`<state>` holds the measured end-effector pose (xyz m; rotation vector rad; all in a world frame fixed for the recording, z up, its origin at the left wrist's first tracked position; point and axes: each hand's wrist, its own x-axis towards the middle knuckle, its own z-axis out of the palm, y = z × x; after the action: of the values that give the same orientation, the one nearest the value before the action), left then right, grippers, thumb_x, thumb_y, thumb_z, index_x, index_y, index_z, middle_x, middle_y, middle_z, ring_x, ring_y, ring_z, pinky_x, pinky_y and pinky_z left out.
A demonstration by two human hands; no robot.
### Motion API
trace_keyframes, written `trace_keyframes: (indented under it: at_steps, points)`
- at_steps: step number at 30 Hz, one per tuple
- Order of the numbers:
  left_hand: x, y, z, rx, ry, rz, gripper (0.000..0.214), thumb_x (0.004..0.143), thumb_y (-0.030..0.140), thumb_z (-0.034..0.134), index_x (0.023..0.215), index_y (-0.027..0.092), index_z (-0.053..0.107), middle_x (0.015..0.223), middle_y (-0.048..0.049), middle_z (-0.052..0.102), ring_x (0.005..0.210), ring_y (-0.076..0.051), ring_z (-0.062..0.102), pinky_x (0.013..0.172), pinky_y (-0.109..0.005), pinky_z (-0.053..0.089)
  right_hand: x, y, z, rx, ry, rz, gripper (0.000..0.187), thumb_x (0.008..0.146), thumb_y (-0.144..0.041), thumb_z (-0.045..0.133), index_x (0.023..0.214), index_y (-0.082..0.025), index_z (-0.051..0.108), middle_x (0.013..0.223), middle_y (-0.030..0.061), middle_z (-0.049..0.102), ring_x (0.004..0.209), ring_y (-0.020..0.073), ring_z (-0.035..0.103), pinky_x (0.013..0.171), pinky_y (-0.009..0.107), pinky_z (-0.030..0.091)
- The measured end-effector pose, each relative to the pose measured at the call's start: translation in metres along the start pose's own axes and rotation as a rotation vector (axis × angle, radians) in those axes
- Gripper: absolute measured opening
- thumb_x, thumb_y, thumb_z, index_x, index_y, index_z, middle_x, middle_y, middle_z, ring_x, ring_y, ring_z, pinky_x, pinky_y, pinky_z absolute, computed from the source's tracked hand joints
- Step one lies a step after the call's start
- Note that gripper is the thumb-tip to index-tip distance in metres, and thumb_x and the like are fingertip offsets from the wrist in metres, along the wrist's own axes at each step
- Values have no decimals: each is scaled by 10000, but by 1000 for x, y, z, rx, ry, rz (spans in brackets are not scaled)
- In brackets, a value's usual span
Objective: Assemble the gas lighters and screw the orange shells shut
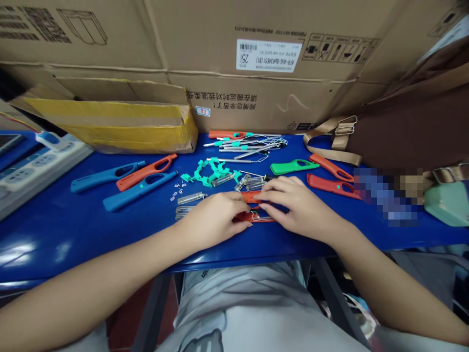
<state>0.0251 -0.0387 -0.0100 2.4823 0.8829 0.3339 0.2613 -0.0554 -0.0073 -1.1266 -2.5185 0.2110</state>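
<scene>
Both my hands rest on the blue table and close on one red lighter shell lying flat between them. My left hand pinches its left part, fingers curled. My right hand covers its right part, fingers bent down on it. A thin wire loop pokes out under the fingers. Just beyond my hands lie clear fuel tubes, small white bits and teal plastic pieces.
Blue shells and an orange shell lie to the left; a green shell and red ones to the right. Metal rods lie at the back. Cardboard boxes wall the rear. A power strip sits far left, a brown bag right.
</scene>
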Motion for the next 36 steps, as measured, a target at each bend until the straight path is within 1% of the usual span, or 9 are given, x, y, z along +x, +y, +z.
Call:
trace_keyframes:
  at_steps: [4, 7, 10, 14, 17, 20, 25, 30, 36]
  points:
    - [-2, 2, -1, 58, -6, -7, 157, 911, 245, 702, 1015, 142, 759, 1035, -87, 723, 910, -228, 701, 800, -333, 560, 22, 12, -18, -122, -45, 1, 198, 981, -243, 578, 1118, -215, 719, 1110, 87, 698, 1028, 257, 593, 865, 408, 394]
    - [-2, 3, 0, 64, -5, -9, 156, 922, 255, 685, 1001, 143, 759, 1002, -81, 720, 903, -227, 699, 779, -324, 560, 39, 19, -23, -205, -85, -9, 193, 969, -245, 595, 1097, -197, 731, 1113, 101, 693, 1027, 271, 594, 855, 412, 392]
    - [-3, 3, 1, 57, 22, -7, 134, 921, 244, 679, 986, 149, 747, 983, -75, 722, 896, -223, 698, 770, -313, 556, 55, 20, -19, -222, -111, -55, 184, 962, -250, 603, 1073, -195, 739, 1116, 105, 686, 1054, 284, 592, 877, 421, 397]
    - [-3, 5, 3, 16, 46, -1, 178, 902, 218, 690, 1068, 158, 710, 1037, -85, 721, 959, -234, 690, 814, -326, 559, 76, 16, -7, -174, -116, -88, 179, 953, -257, 608, 1064, -193, 732, 1131, 107, 680, 1100, 294, 585, 913, 440, 410]
    - [-3, 6, 2, 12, 35, -10, 204, 892, 218, 689, 1086, 156, 690, 1061, -93, 715, 964, -241, 681, 815, -340, 558, 92, 12, 2, -172, -160, -48, 184, 937, -227, 606, 1071, -183, 724, 1159, 120, 669, 1126, 305, 578, 936, 459, 421]
    - [-3, 7, 2, -3, 31, -22, 209, 877, 203, 681, 1078, 147, 687, 1045, -93, 716, 953, -242, 677, 808, -341, 554, 106, 10, 7, -192, -212, 6, 207, 890, -171, 617, 1070, -170, 721, 1159, 140, 662, 1100, 316, 582, 915, 455, 448]
    - [-4, 5, 2, -58, 56, 2, 290, 854, 245, 707, 1130, 160, 678, 1088, -90, 710, 1017, -245, 671, 873, -338, 553, 117, 13, 9, -181, -251, 44, 229, 835, -86, 595, 995, -162, 740, 1060, 133, 668, 981, 275, 615, 836, 390, 480]
    - [-4, 5, 2, -54, 56, 31, 276, 891, 271, 664, 1138, 152, 685, 1088, -91, 701, 1018, -245, 662, 890, -347, 550, 122, 16, 9, -167, -283, 57, 290, 771, -40, 620, 988, -178, 754, 1029, 111, 681, 916, 243, 633, 790, 350, 485]
    - [-4, 4, 0, -61, 96, 11, 198, 909, 263, 653, 1066, 154, 702, 1004, -76, 697, 938, -219, 663, 803, -320, 549, 124, 23, 9, -155, -237, 72, 144, 784, -116, 681, 887, -192, 748, 990, 86, 657, 866, 221, 629, 733, 322, 467]
